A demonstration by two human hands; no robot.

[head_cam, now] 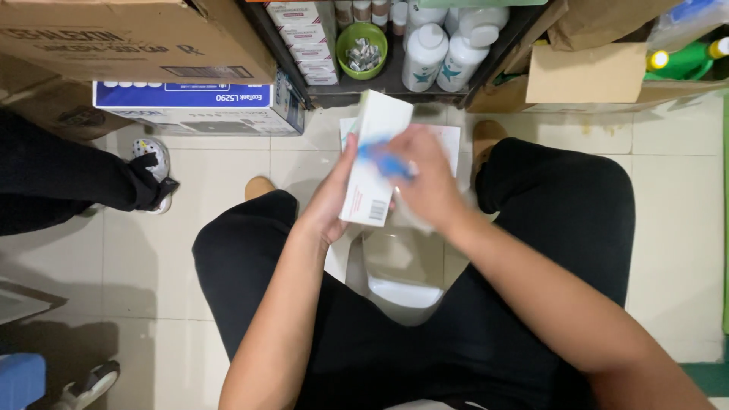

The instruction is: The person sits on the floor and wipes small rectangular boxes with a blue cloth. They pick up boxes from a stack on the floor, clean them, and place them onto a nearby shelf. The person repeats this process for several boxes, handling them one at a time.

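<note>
I sit on a white stool (402, 292) and look down over my black-trousered knees. My left hand (332, 199) grips a long white carton (373, 156) with a barcode at its near end, held upright over my lap. My right hand (429, 178) is blurred by motion and closes on a blue pen-like object (383, 162) pressed against the carton's face. A white sheet of paper (448, 140) lies on the floor under my hands.
A dark shelf (395, 80) ahead holds white bottles (437, 53), a green bowl (362, 47) and stacked small boxes (307, 38). Cardboard boxes (129, 34) and a blue-white box (190, 102) stand at left, another carton (585, 72) at right. Another person's leg and shoe (152, 171) are at left.
</note>
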